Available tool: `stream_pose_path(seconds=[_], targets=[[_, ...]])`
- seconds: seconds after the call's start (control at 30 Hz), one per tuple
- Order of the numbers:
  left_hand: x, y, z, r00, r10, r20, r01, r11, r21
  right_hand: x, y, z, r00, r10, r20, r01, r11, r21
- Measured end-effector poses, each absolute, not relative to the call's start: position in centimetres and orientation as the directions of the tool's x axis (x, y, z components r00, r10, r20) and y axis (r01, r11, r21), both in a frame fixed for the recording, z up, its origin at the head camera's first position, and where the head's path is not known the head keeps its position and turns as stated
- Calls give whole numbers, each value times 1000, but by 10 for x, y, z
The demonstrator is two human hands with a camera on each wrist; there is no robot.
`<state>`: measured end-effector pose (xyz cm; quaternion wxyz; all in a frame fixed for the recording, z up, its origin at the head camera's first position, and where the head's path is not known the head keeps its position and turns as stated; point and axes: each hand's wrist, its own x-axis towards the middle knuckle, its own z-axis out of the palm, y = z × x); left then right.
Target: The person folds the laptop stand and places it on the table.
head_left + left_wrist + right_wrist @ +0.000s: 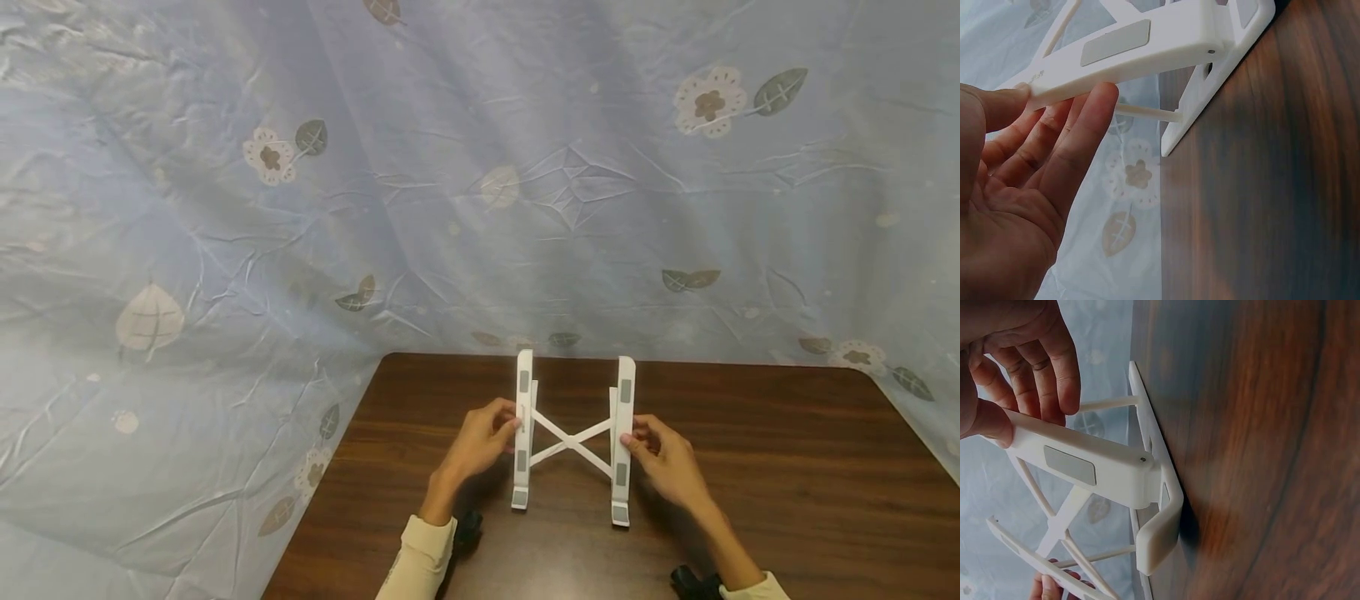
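A white plastic folding stand (573, 437) is sitting unfolded on the dark wooden table (787, 467), near the table's far edge and about midway along it; its two long side rails are running toward the table's near edge, each bearing grey rectangular pads; thin crossbars are linking the rails in an X; the rails are rising at a slant from the tabletop, hinged on lower base strips lying flat on the wood; a hooked lip is curling up at each rail's near end.
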<state>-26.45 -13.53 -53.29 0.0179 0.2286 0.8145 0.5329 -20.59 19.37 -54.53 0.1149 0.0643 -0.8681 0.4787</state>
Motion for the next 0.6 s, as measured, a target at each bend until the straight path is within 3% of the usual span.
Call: stream_pose_path(seconds=[0.6], targets=[[-267,-115,-538,-882,390,264,395,307,866,-207,212,-544,-980,21,200,-170,446,-879]])
